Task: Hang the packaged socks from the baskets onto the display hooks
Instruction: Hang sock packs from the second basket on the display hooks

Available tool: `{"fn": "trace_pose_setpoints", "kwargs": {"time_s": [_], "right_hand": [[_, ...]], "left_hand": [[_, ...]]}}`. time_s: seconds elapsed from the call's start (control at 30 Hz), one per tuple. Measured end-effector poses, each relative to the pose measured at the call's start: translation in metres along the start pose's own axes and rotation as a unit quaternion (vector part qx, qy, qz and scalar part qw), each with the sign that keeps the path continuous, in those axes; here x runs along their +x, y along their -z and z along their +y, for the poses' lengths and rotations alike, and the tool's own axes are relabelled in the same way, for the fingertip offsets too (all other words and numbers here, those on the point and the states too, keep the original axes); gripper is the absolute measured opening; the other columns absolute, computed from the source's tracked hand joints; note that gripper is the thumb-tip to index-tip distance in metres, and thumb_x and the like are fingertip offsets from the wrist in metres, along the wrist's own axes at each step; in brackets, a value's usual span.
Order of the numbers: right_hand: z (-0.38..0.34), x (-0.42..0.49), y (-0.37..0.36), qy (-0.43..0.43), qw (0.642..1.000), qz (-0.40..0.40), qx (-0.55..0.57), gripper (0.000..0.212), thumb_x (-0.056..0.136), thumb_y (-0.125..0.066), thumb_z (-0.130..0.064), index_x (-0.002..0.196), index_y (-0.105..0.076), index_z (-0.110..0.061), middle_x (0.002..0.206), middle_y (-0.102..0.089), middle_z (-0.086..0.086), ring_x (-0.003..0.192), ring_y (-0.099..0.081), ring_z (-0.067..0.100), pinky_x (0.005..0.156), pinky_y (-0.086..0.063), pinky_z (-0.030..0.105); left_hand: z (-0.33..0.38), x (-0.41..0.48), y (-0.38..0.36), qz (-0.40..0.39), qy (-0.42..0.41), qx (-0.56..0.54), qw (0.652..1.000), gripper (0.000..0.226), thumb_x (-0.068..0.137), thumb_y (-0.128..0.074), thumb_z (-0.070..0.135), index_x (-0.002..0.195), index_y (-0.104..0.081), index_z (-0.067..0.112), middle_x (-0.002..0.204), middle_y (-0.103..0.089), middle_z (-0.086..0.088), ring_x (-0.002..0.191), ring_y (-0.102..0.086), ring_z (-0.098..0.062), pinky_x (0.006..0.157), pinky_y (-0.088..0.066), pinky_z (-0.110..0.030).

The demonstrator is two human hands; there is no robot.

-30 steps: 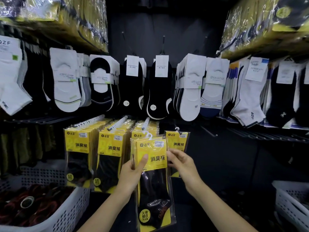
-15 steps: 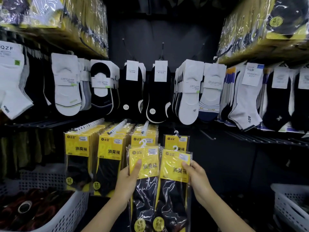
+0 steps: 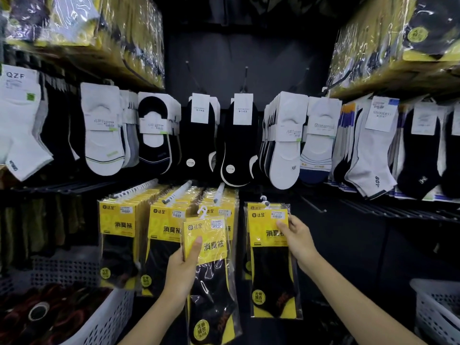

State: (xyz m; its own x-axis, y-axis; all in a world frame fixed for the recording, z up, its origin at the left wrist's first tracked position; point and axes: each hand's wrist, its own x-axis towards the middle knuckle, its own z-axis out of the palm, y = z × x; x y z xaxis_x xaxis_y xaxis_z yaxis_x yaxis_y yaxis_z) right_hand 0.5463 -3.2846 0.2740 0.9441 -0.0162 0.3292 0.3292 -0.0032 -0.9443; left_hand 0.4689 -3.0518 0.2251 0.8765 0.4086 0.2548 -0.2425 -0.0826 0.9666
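The right hand (image 3: 296,239) pinches a yellow-carded sock pack (image 3: 267,230) by its header's edge, leaving the white hanger loop (image 3: 263,200) free to hook; whether it is hooked is unclear. The left hand (image 3: 183,267) grips a second pack (image 3: 206,242) by its card, thumb in front, likely queued next.

Two hands (image 3: 181,272) (image 3: 297,241), two held sock packets (image 3: 207,244) (image 3: 266,231), two white baskets (image 3: 107,317) (image 3: 434,307), seemingly four loaded hooks (image 3: 177,192).

The left basket (image 3: 109,317) and right basket (image 3: 434,307) run off the bottom corners, and the left hand (image 3: 183,272) and right hand (image 3: 298,241) hide their fingers behind sock packs (image 3: 270,270).
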Motion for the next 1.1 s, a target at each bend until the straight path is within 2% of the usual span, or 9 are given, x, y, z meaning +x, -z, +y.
{"fn": "trace_pose_setpoints", "kwargs": {"time_s": [0.1,0.17,0.3,0.5,0.63,0.7,0.8,0.97,1.1], "right_hand": [[0.009,0.008,-0.004,-0.036,0.999,0.032,0.016,0.013,0.096,-0.054,-0.012,0.103,-0.064,-0.017,0.103,-0.071,0.005,0.097,-0.068,0.020,0.086,-0.055,0.036],[0.018,0.013,-0.003,-0.066,0.996,0.065,0.020,0.007,0.094,-0.059,-0.015,0.093,-0.066,-0.017,0.103,-0.071,0.009,0.097,-0.067,0.024,0.092,-0.053,0.042],[0.039,0.023,0.001,-0.120,0.983,0.135,0.019,0.022,0.083,-0.072,-0.027,0.095,-0.067,-0.009,0.103,-0.069,0.011,0.100,-0.065,0.026,0.095,-0.051,0.044],[0.059,0.020,0.002,-0.162,0.954,0.249,0.024,0.018,0.083,-0.072,-0.017,0.096,-0.063,-0.008,0.107,-0.066,0.014,0.100,-0.062,0.028,0.091,-0.052,0.043],[0.046,-0.010,-0.012,-0.119,0.980,0.154,0.036,0.013,0.089,-0.065,-0.025,0.096,-0.061,-0.014,0.095,-0.066,0.005,0.092,-0.064,0.019,0.071,-0.053,0.025],[0.033,-0.030,-0.022,-0.093,0.993,0.054,0.039,0.016,0.091,-0.060,-0.030,0.099,-0.063,-0.016,0.094,-0.068,0.000,0.087,-0.066,0.013,0.062,-0.052,0.016],[0.019,-0.054,-0.035,-0.056,0.996,-0.057,0.030,0.021,0.088,-0.063,-0.034,0.103,-0.065,-0.019,0.096,-0.072,-0.002,0.085,-0.069,0.009,0.065,-0.053,0.015],[0.019,-0.071,-0.044,-0.036,0.998,-0.038,0.045,0.019,0.083,-0.071,-0.024,0.101,-0.067,-0.017,0.093,-0.074,-0.007,0.085,-0.068,0.001,0.067,-0.051,0.011],[0.024,-0.072,-0.038,-0.059,0.994,-0.028,0.087,0.018,0.087,-0.067,-0.018,0.104,-0.066,-0.014,0.099,-0.074,0.000,0.093,-0.070,0.012,0.072,-0.055,0.020]], "left_hand": [[0.004,-0.001,0.000,-0.006,0.000,-0.002,1.000,0.039,0.084,-0.052,0.056,0.070,-0.049,0.020,0.066,-0.041,0.007,0.056,-0.035,0.001,0.044,-0.033,-0.010],[0.006,-0.002,-0.001,-0.009,-0.002,-0.012,1.000,0.034,0.084,-0.052,0.054,0.068,-0.049,0.025,0.065,-0.037,0.014,0.056,-0.035,0.002,0.044,-0.035,-0.009],[0.008,-0.004,-0.003,-0.010,-0.006,-0.023,1.000,0.020,0.088,-0.053,0.048,0.073,-0.054,0.035,0.068,-0.041,0.017,0.053,-0.041,0.004,0.048,-0.037,-0.005],[0.010,-0.009,-0.008,-0.012,0.008,-0.050,0.999,0.014,0.088,-0.054,0.048,0.077,-0.055,0.040,0.068,-0.055,0.022,0.058,-0.053,0.017,0.055,-0.035,-0.008],[0.008,-0.011,-0.013,-0.031,0.004,-0.053,0.998,0.007,0.087,-0.059,0.043,0.081,-0.058,0.039,0.064,-0.065,0.031,0.063,-0.057,0.020,0.051,-0.041,-0.003],[0.009,-0.013,-0.018,-0.034,0.012,-0.059,0.998,0.007,0.083,-0.063,0.041,0.085,-0.063,0.034,0.072,-0.070,0.024,0.070,-0.064,0.011,0.053,-0.044,-0.005],[0.008,-0.016,-0.028,-0.017,0.028,-0.063,0.997,0.020,0.075,-0.071,0.044,0.089,-0.067,0.029,0.086,-0.072,0.011,0.082,-0.066,-0.003,0.063,-0.046,-0.016],[0.006,-0.025,-0.039,-0.016,0.038,-0.083,0.996,0.033,0.065,-0.081,0.040,0.092,-0.070,0.023,0.084,-0.075,0.004,0.082,-0.071,-0.013,0.072,-0.055,-0.028],[0.004,-0.025,-0.037,-0.038,0.048,-0.083,0.995,0.032,0.071,-0.071,0.048,0.094,-0.068,0.027,0.082,-0.075,0.010,0.077,-0.071,-0.006,0.065,-0.051,-0.020]]}}
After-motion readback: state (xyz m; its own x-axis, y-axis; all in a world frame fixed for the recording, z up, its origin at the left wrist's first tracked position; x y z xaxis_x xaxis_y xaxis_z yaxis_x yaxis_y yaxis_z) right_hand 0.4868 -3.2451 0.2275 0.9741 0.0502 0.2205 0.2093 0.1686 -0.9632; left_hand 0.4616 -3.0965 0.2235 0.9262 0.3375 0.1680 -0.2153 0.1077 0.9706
